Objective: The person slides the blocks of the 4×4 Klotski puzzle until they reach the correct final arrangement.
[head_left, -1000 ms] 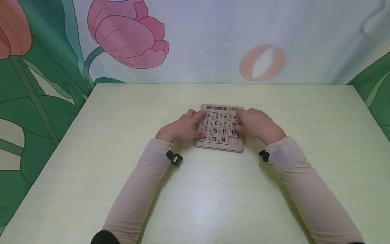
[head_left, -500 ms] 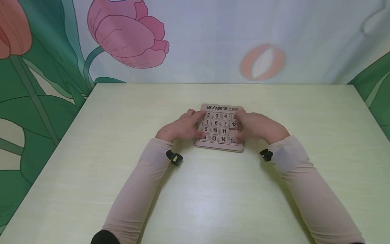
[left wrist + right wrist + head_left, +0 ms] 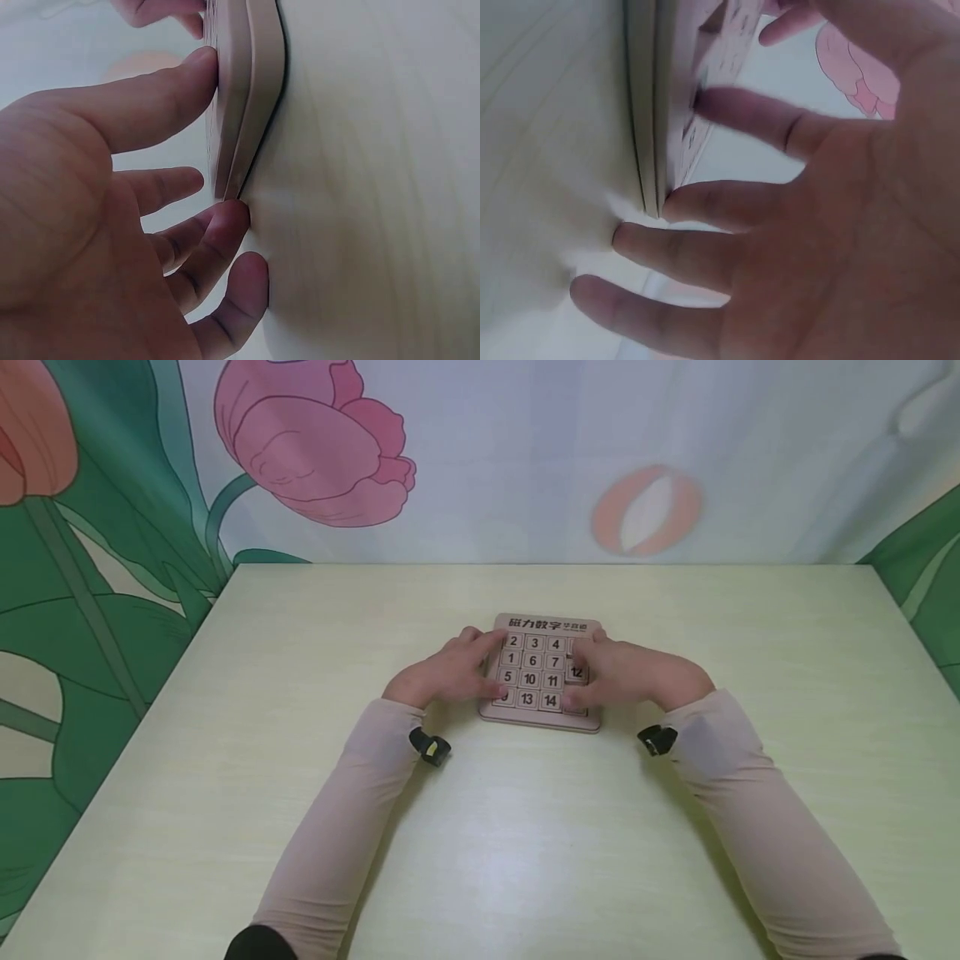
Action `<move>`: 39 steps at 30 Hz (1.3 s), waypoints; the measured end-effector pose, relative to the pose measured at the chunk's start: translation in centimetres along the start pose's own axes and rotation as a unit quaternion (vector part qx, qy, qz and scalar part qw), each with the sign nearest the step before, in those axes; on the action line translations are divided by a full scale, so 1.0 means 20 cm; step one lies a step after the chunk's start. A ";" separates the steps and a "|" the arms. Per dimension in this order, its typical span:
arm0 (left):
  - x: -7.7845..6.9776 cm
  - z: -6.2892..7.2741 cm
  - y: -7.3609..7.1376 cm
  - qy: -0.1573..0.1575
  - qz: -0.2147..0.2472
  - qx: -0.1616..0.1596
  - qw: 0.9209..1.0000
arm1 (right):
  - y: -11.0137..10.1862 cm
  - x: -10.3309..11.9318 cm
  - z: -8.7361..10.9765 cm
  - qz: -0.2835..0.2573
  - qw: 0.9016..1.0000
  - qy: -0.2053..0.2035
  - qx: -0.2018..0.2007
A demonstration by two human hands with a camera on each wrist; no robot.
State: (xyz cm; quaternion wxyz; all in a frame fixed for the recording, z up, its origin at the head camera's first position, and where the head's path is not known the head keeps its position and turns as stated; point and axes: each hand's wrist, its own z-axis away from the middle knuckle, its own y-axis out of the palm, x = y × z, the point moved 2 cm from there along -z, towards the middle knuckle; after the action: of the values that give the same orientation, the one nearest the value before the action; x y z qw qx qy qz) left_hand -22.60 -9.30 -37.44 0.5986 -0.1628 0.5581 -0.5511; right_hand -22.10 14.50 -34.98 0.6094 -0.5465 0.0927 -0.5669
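Observation:
A pinkish number sliding puzzle (image 3: 540,720) lies flat on the table in the head view. My left hand (image 3: 450,668) steadies its left side, with the thumb (image 3: 196,75) on the top face and a finger against the far edge in the left wrist view. My right hand (image 3: 633,672) is at the right side, its fingers extended. The right index finger (image 3: 754,116) touches the tiles of the right column. Below that fingertip the 12 tile (image 3: 577,673) sits lower than its row. The right thumb covers the bottom-right tile; the 8 is hidden.
The pale table (image 3: 480,860) reaches back to a curtain (image 3: 517,460) printed with flowers and leaves. Each wrist wears a small black device, such as the left wrist camera (image 3: 430,748).
My right hand slid the 15 tile down into the bottom-right corner. The 12 tile has since shifted down towards the gap above it. My left hand has stayed put.

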 end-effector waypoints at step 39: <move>0.01 0.00 0.00 0.000 0.008 0.000 1.000 | 0.02 -0.01 -0.08 0.047 0.996 -0.007 -0.076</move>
State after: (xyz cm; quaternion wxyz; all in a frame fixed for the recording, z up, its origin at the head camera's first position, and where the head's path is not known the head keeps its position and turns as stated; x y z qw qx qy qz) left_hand -22.67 -9.40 -37.52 0.6030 -0.1578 0.5593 -0.5465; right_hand -23.14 13.68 -36.02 0.5927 -0.5901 0.1569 -0.5252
